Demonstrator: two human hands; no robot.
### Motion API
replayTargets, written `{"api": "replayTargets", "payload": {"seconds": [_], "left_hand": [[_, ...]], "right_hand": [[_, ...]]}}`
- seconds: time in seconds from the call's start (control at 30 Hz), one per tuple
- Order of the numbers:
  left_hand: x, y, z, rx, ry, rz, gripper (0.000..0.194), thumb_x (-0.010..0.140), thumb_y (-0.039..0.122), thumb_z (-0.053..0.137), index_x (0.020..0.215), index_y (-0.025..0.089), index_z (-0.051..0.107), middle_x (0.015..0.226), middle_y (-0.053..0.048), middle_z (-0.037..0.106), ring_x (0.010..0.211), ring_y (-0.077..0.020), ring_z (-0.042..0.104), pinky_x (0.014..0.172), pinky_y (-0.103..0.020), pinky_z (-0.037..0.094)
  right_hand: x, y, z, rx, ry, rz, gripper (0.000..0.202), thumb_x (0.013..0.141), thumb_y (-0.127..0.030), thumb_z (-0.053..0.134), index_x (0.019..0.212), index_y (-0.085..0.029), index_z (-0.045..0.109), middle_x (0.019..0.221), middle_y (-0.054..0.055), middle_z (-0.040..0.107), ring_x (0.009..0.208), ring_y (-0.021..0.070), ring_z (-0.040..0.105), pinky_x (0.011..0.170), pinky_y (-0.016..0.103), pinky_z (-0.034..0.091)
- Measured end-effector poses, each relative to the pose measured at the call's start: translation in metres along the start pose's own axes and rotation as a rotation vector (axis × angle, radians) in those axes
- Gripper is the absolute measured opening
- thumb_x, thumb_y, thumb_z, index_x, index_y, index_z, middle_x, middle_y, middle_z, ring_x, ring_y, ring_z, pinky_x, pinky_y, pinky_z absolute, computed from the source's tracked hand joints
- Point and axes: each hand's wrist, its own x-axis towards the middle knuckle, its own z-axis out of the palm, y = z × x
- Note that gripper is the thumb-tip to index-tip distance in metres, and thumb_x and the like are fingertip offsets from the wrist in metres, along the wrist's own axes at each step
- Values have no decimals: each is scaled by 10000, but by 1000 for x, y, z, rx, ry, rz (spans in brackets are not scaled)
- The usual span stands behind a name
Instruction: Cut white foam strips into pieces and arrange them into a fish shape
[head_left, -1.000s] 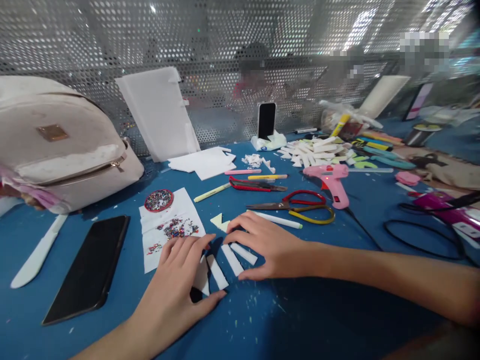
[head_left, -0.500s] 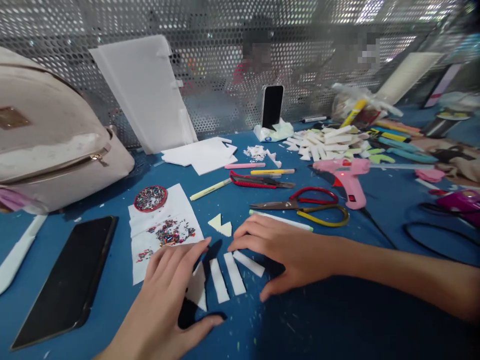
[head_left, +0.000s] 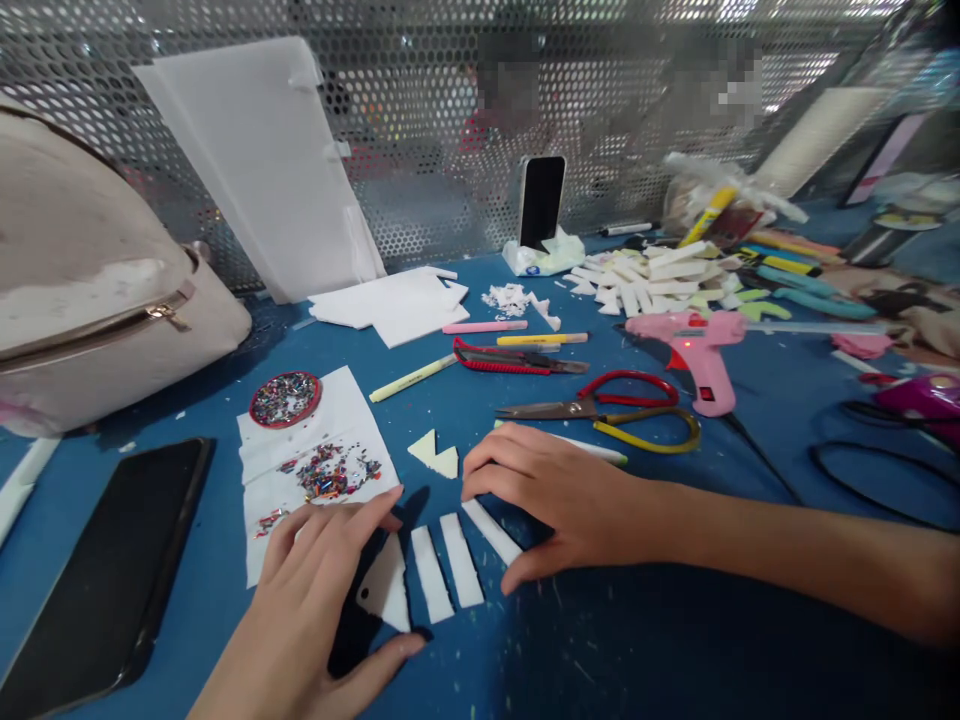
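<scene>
My left hand (head_left: 322, 575) arches over a white foam-like piece with a slanted edge (head_left: 388, 590), fingers and thumb spread apart around it; the hand partly covers the piece. My right hand (head_left: 551, 500) has its fingertips at the upper end of a narrow white strip (head_left: 491, 532) and its thumb at the lower end, gripping it lengthwise against the table. Between the hands lie two more white strips, the left strip (head_left: 433, 574) and the middle strip (head_left: 462, 560), side by side. Beyond them sit small cream triangular pieces (head_left: 435, 455).
Left are a paper with beads (head_left: 330, 470), a bead dish (head_left: 285, 399), a dark tablet-like device (head_left: 105, 580) and a backpack (head_left: 97, 290). Beyond my right hand are scissors (head_left: 555, 410), a box cutter (head_left: 510, 357), a pink glue gun (head_left: 705, 350) and heaped white pieces (head_left: 652, 280).
My right thumb has closed in on the strip's lower end, and the strip has turned steeper. The left thumb has drawn nearer the slanted piece. The whole view has shifted slightly.
</scene>
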Motion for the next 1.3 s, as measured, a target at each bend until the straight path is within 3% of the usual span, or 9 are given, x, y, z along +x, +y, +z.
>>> {"api": "replayTargets", "payload": {"seconds": [0.13, 0.27, 0.4, 0.53, 0.77, 1.1, 1.3], "left_hand": [[2, -1, 0, 30, -18, 21, 679, 928, 450, 620, 1505, 321, 286, 1266, -47, 602, 1179, -292, 526, 1061, -468, 305], [3, -6, 1, 61, -22, 90, 716, 913, 441, 651, 1511, 301, 284, 1287, -58, 589, 1198, -303, 498, 1060, -472, 300], [3, -8, 1, 50, -46, 64, 706, 923, 443, 643, 1511, 319, 272, 1314, -54, 576, 1213, -306, 478, 1069, -495, 307], [3, -5, -1, 33, -46, 60, 667, 934, 452, 630, 1496, 329, 291, 1320, -64, 570, 1236, -314, 469, 1065, -509, 331], [5, 0, -3, 11, -40, 55, 675, 939, 398, 634, 1499, 332, 263, 1331, -74, 560, 1244, -315, 480, 1098, -538, 306], [6, 5, -4, -20, -23, 54, 623, 957, 356, 598, 1491, 335, 278, 1307, -68, 565, 1223, -309, 473, 1073, -511, 313], [8, 6, -5, 19, -44, 86, 617, 965, 346, 580, 1490, 327, 257, 1290, -67, 585, 1169, -282, 540, 1067, -504, 349]], "right_hand": [[3, -4, -6, -97, -30, 45, 646, 805, -668, 703, 1150, -129, 608, 1210, 134, 610, 1089, 290, 539, 1008, 419, 389], [0, -11, -46, -186, -171, 47, 600, 864, -594, 689, 1229, -127, 593, 1191, 155, 627, 1065, 304, 561, 902, 398, 447], [-15, -19, -79, -293, -239, 156, 613, 801, -596, 755, 1197, -151, 611, 1240, 163, 619, 1116, 341, 566, 878, 421, 464], [-22, -19, -75, -332, -291, 150, 692, 760, -539, 818, 1273, -133, 594, 1344, 190, 580, 1199, 374, 535, 923, 454, 464], [-15, -17, -67, -319, -335, 191, 524, 826, -435, 774, 1226, -136, 616, 1270, 159, 601, 1125, 337, 556, 853, 421, 478], [-9, -31, -73, -21, -369, 161, 291, 892, -415, 690, 1091, -215, 620, 1048, 34, 673, 1036, 245, 592, 935, 364, 411], [-5, -22, -77, 178, -374, 129, 203, 958, -337, 614, 1095, -193, 657, 1086, 39, 709, 1008, 194, 635, 931, 305, 398]]}}
